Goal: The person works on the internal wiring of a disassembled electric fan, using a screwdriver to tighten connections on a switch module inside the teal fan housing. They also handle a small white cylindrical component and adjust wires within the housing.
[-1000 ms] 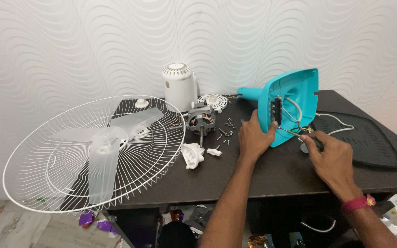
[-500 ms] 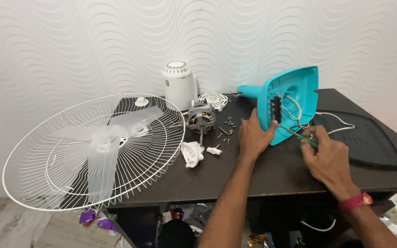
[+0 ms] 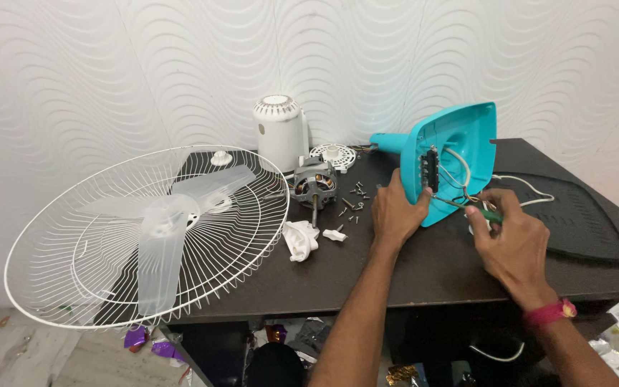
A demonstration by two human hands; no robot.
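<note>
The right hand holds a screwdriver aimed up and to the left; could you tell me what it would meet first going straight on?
Probably the wires inside the turquoise fan base, just beyond the right hand; depth is unclear.

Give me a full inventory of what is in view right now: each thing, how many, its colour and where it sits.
fan base housing: 1, turquoise, tipped on edge at table's right-centre, wires showing inside.
screwdriver: 1, green handle, tip at the housing's open side.
fan guard: 1, white wire, overhanging table's left edge.
fan blade: 1, translucent, lying in the guard.
motor: 1, metal, table centre.
motor cover: 1, white, by the wall.
screws: several, dark, scattered right of the motor.
plastic parts: 2, white, in front of the motor.
black panel: 1, table's right.
table: 1, dark.
left hand: steadies the housing.
right hand: grips the screwdriver.
</note>
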